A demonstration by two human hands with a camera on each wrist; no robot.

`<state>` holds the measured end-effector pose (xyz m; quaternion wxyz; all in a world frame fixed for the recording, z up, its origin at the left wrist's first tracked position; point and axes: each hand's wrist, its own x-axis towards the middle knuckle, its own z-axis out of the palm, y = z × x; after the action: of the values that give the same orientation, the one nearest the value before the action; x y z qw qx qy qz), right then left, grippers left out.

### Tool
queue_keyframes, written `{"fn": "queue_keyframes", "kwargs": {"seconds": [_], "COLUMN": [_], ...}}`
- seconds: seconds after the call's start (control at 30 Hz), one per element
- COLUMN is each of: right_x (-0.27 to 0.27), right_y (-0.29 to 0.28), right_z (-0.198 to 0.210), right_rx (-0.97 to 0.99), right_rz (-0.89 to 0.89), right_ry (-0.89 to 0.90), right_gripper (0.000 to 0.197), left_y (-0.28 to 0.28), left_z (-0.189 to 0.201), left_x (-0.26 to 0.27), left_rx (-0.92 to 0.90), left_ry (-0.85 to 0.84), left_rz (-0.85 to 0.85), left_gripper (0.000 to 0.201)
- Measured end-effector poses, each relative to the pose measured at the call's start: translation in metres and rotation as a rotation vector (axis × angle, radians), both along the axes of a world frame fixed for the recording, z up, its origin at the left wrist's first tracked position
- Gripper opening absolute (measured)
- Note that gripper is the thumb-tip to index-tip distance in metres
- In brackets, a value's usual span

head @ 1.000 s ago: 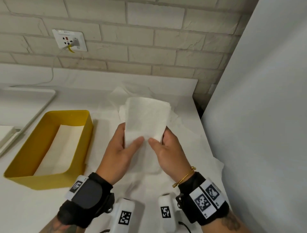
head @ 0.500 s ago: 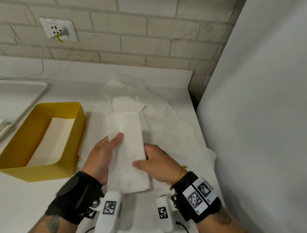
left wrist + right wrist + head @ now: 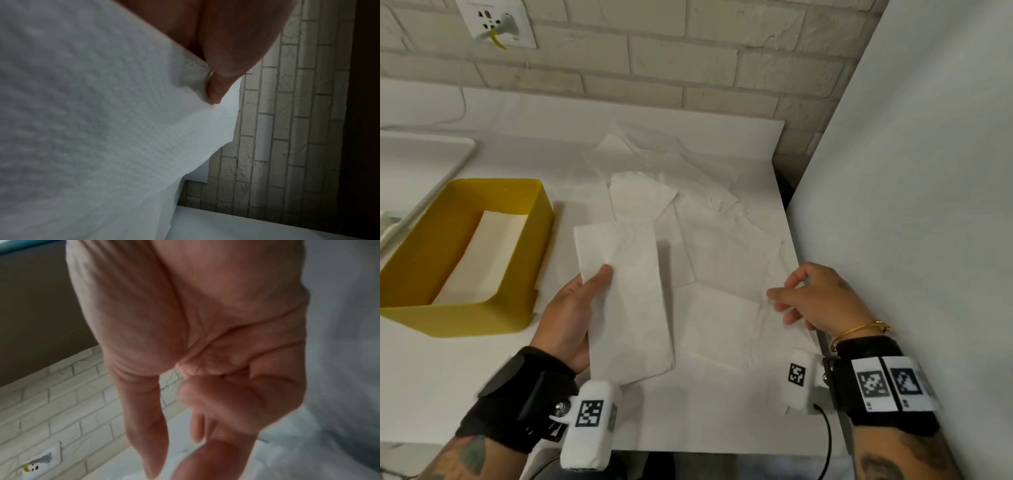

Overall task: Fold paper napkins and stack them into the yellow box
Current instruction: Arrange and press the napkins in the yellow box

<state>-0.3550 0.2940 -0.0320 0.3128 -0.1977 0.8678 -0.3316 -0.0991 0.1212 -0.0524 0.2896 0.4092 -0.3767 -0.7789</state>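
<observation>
Nearest, two wrists with black straps and white marker blocks. Left hand (image 3: 571, 315) holding a folded napkin (image 3: 625, 294) above the table (image 3: 448, 383), thumb on top, fingers under it; in the left wrist view, thumb pressed on the textured paper (image 3: 92, 121). Right hand (image 3: 815, 298) off to the right, empty, fingers loosely spread over the loose napkins (image 3: 722, 246), perhaps touching the top sheet, hard to tell; a gold bracelet (image 3: 859, 330) at the wrist.

Left of the held napkin, the yellow box (image 3: 524, 260), standing on the table, with at least one folded napkin (image 3: 486, 253) flat on its bottom. How many in that stack, impossible to count.

Judged by this: one napkin folded and ready to go in the box, only a little stacked already, several unfolded sheets spread out and overlapping further back. Much work left, probably.

Surface white and smooth. A white tray (image 3: 421, 154) at the far left. Behind, a pale brick wall (image 3: 654, 51) with a socket (image 3: 496, 24) and plug, a thin cable going down. On the right, a plain white panel (image 3: 911, 171), close beside the table edge.
</observation>
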Motion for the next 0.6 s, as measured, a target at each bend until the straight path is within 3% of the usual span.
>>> {"fn": "queue_keyframes", "kwargs": {"seconds": [0.4,0.5,0.6], "right_x": [0.025,0.028,0.031], "right_y": [-0.011,-0.013,-0.015], "right_z": [-0.03,-0.02,0.015], "right_rx": [-0.207,-0.31,-0.404], "right_rz": [0.074,0.118,0.172], "right_ry": [-0.014,0.016,0.161], "right_gripper": [0.044,0.043,0.041], "left_y": [-0.001,-0.002,-0.006], "left_z": [-0.002,0.0,0.006], "left_x": [0.006,0.008,0.007], "left_rx": [-0.045,-0.055,-0.08], "left_ry": [-0.001,-0.012,-0.005], "left_rz": [-0.005,-0.007,-0.005], "left_gripper": [0.021,0.022,0.026]}}
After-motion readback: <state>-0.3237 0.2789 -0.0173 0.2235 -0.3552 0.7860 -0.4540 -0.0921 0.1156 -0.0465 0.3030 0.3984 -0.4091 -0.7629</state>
